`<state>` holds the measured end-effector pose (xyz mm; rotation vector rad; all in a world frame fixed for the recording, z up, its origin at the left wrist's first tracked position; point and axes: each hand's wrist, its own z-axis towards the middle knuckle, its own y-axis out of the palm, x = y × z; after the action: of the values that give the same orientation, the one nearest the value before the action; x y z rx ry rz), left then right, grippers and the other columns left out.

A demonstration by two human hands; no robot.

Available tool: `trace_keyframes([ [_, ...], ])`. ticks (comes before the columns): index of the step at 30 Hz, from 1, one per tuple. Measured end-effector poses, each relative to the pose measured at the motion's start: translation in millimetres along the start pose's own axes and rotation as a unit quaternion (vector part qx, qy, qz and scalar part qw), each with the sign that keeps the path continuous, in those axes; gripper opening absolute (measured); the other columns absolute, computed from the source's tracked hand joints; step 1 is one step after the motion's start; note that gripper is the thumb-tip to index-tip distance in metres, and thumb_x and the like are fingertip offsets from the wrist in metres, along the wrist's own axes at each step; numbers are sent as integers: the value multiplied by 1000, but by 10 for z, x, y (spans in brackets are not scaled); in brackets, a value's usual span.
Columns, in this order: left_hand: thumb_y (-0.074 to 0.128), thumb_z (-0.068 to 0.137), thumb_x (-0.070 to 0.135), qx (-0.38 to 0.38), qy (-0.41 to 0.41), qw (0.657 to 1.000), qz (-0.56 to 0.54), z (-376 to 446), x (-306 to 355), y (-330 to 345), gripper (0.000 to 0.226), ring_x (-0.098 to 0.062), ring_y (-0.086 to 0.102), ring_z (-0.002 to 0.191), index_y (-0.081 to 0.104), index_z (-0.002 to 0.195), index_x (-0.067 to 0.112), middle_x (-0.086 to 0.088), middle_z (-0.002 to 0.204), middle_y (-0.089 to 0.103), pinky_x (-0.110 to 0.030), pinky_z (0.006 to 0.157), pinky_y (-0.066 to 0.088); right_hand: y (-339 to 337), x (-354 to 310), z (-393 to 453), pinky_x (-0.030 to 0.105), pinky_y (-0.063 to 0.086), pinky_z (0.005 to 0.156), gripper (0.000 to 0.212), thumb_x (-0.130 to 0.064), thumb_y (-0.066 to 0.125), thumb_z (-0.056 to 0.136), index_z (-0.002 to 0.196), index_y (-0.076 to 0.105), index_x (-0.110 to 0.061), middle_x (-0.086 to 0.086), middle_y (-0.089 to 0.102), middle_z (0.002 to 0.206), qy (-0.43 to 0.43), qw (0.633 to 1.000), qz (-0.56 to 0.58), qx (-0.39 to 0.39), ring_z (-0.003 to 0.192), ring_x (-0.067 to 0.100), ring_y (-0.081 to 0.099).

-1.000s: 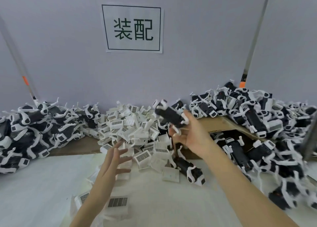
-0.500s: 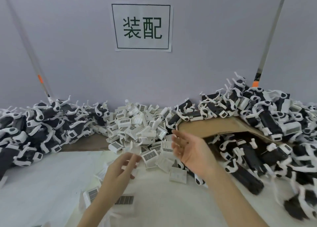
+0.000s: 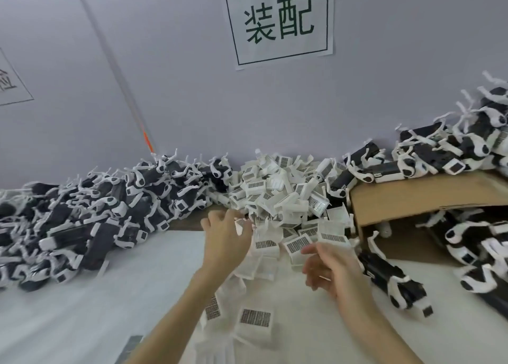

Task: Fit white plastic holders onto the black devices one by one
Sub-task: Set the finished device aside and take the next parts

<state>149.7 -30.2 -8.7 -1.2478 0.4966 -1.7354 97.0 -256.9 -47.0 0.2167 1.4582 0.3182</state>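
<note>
A heap of white plastic holders (image 3: 280, 196) with barcode labels lies against the wall in the middle. My left hand (image 3: 225, 240) reaches into its near edge, and its fingertips pinch one small white holder (image 3: 240, 224). My right hand (image 3: 330, 270) hovers over the table just right of it, fingers loosely curled, holding nothing. A black device with a white holder on it (image 3: 393, 278) lies on the table right of my right hand.
Black devices with white holders are piled at the left (image 3: 82, 212) and at the right (image 3: 453, 149), on and under a cardboard flap (image 3: 426, 198). Loose holders (image 3: 255, 319) lie on the white table near me. A sign (image 3: 280, 22) hangs on the wall.
A second ago my right hand held up a black device; now that hand is lower and holds nothing. My left hand moved forward to the holder heap. The view turned left.
</note>
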Motion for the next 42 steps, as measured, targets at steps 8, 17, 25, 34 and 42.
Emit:
trace_keyframes([
  [8, 62, 99, 26, -42, -51, 903, 424, 1191, -762, -201, 64, -55, 21, 151, 33, 156, 26, -29, 167, 8, -57, 115, 39, 111, 131, -147, 25, 44, 51, 27, -22, 54, 108, 87, 71, -26, 8, 68, 65, -133, 964, -227, -42, 48, 14, 57],
  [17, 71, 86, 14, -4, 18, 942, 335, 1119, -988, -139, 48, -38, 53, 110, 54, 130, 10, -16, 127, 47, -38, 78, 53, 22, 127, -66, 17, 42, 55, 28, -25, 54, 108, 84, 66, -35, -3, 67, 64, -182, 930, -318, -30, 52, 11, 62],
  [25, 78, 92, 21, 31, 8, 993, -110, 265, -237, -169, 18, -8, 53, 83, 61, 90, 18, 3, 105, 53, -10, 67, 42, 19, 145, -78, 22, 47, 53, 24, -30, 50, 109, 91, 66, -36, -3, 67, 64, -184, 925, -332, -14, 52, 12, 63],
  [34, 78, 74, 46, -189, -11, 854, -484, -665, 673, -75, 54, -15, 64, 78, 56, 120, 29, 1, 99, 76, -25, 77, 48, -11, -219, -121, 43, 64, 70, 55, -54, 52, 96, 145, 47, -30, 12, 72, 118, -64, 997, 3, 35, 105, 27, 75],
  [42, 79, 87, 24, -197, -73, 785, -582, -725, 525, 28, 52, -29, 67, 83, 51, 123, 0, -30, 107, 70, -34, 76, 54, -2, -250, -127, 36, 63, 79, 59, -44, 83, 77, 121, 66, -10, 15, 76, 111, -24, 998, 49, 41, 104, 32, 76],
])
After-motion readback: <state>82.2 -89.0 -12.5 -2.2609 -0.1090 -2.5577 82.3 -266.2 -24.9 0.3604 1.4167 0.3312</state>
